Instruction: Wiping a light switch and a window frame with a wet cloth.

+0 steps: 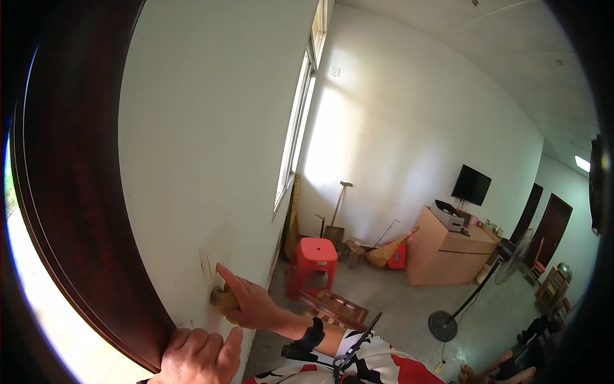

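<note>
My right hand (254, 302) is beside the white wall (206, 134), its fingers around a small yellowish-brown rounded object (223, 298), whose kind I cannot make out. The index finger points up, near a white switch plate (206, 264) on the wall. A black strap (312, 335) circles the right wrist. Lower down, my left hand (199, 355) shows its back with the fingers curled, close to the dark wooden door frame (86, 201). Whether anything is inside those fingers is hidden. The thumb points upward, apart from the fingers.
A red plastic stool (316, 257) and a low wooden chair (338, 307) stand to the right. Beyond are a shovel (338, 206), a pedestal fan (443, 325), a cabinet (446, 254) and a wall-mounted television (472, 185). Another person's limbs (508, 365) show at lower right.
</note>
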